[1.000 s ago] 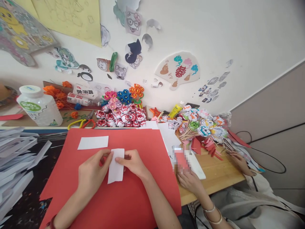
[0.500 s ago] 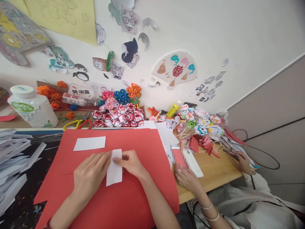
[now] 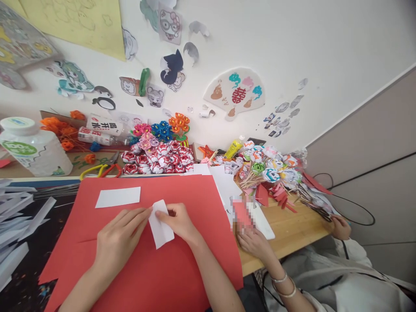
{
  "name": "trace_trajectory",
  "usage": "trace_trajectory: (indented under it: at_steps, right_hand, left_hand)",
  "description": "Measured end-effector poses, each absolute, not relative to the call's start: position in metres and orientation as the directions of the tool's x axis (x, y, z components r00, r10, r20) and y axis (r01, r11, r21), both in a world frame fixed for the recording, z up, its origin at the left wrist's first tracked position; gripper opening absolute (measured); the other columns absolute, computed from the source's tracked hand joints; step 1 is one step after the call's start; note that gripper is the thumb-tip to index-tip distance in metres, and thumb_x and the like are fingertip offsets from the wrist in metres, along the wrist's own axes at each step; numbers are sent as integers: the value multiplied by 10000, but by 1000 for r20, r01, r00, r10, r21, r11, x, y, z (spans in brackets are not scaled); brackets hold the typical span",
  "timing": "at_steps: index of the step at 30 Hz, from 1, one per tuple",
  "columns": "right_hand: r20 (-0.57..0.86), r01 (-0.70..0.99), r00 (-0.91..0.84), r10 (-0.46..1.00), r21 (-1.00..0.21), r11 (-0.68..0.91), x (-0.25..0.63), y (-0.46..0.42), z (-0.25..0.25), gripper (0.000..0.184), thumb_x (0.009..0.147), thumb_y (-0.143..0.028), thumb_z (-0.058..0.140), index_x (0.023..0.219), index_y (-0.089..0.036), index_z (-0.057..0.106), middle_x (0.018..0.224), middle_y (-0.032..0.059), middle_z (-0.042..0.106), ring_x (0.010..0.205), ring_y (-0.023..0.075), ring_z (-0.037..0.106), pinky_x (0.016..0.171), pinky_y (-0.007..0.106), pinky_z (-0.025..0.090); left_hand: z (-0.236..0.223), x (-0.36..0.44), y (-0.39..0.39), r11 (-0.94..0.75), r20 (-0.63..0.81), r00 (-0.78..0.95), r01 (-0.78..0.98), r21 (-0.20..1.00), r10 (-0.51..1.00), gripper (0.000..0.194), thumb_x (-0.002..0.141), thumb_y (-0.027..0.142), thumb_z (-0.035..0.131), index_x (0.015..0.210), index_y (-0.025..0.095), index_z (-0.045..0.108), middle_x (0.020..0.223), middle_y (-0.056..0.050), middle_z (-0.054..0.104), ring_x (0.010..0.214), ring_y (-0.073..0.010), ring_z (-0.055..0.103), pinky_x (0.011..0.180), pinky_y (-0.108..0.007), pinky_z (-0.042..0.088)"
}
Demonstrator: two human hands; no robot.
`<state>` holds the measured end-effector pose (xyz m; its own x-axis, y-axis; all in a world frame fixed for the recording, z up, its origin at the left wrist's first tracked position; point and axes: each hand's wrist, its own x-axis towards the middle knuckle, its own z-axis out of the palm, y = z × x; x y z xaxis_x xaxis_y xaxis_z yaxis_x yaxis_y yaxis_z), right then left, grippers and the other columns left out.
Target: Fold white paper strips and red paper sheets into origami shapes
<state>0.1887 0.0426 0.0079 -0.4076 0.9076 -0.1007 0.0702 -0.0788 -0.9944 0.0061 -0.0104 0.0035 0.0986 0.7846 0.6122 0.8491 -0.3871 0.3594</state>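
So my desk's a craft explosion. Big red sheet [image 3: 182, 190] across the lower middle of the frame, dark tabletop [image 3: 21, 297] with a heap of white paper strips [image 3: 11, 260] at lower left, and a wooden table [image 3: 287, 225] at lower right. Along the back there's a fat white bottle [image 3: 35, 151] on the left, scissors [image 3: 102, 170] with yellow and orange handles, a pile of red-and-white flowers [image 3: 159, 161] in the middle, and paper flowers [image 3: 271, 164] on sticks to the right. White wall [image 3: 325, 39] behind, covered in cutouts, including a paper fan [image 3: 235, 93] near upper center.

Hands: my left hand [image 3: 121, 236] is nearly closed, fingers drawn together, tips pinching the upper left edge of a white slip [image 3: 163, 234] in the middle, tilted above the red sheet. My right hand [image 3: 178, 221] grips its right side, thumb flat on top, fingers curled behind. Another slip [image 3: 118, 197] lies just above my left hand. Someone else's hand [image 3: 255, 242] is off to the right, holding something blurred out.
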Motion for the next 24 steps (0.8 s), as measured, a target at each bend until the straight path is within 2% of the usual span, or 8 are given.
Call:
trace_trajectory:
  at_steps: [4,6,8,10,13,16,20,24]
  right_hand:
    - [-106,108,-410,906,-992,-67,190,43,8,396,808,-531,667,779,-138,709,706,3,616,630,132,524,565,231,392]
    - [-117,142,-403,908,-988,-64,190,43,8,414,804,-546,664,762,-136,704,698,5,612,637,133,521,559,228,387]
    - [-126,160,-402,907,-985,-66,190,43,8,411,804,-545,661,757,-138,701,694,5,607,638,133,517,555,226,380]
    - [-121,153,-409,905,-986,-62,190,43,8,388,812,-524,657,761,-142,694,690,-1,592,626,125,505,551,224,367]
    - [-101,144,-419,903,-989,-44,191,43,9,363,819,-496,654,741,-142,673,662,-17,546,599,108,465,538,221,336]
    - [-90,146,-426,900,-989,-30,192,42,12,375,812,-505,657,704,-145,654,637,-22,507,588,105,432,531,231,307]
    - [-92,122,-438,894,-992,-43,193,39,15,357,820,-510,646,716,-169,661,643,-7,499,578,113,403,539,261,298]
    - [-87,139,-452,888,-990,-26,192,38,15,351,824,-488,645,692,-163,638,625,-18,453,574,105,366,527,257,270]
  left_hand:
    - [3,6,-10,-428,636,140,844,325,759,228,969,229,503,1066,243,710,1061,-5,742,895,-180,672,746,-266,484]
    - [5,8,-9,-428,642,106,824,371,759,219,967,248,511,1045,244,716,1048,-7,744,899,-176,675,752,-259,491]
    - [7,10,-9,-418,617,52,780,465,785,208,959,296,528,1029,245,717,1036,-6,744,909,-176,675,771,-256,498]
    - [11,11,-8,-364,538,-13,722,588,843,220,942,373,546,1012,256,719,1007,3,744,860,-169,671,738,-248,501]
    - [17,10,-7,-177,318,-129,610,772,939,287,888,502,578,963,270,729,953,14,747,739,-159,650,627,-232,485]
    - [21,8,-4,-4,99,-201,426,905,975,359,823,572,620,935,250,730,975,-6,747,789,-182,659,665,-230,507]
    - [24,9,-2,111,-80,-176,170,979,981,419,763,594,667,906,202,709,965,-47,729,799,-194,644,634,-230,511]
    - [26,10,-2,159,-145,-136,94,983,980,414,746,577,693,886,188,693,951,-53,710,819,-190,626,615,-217,488]
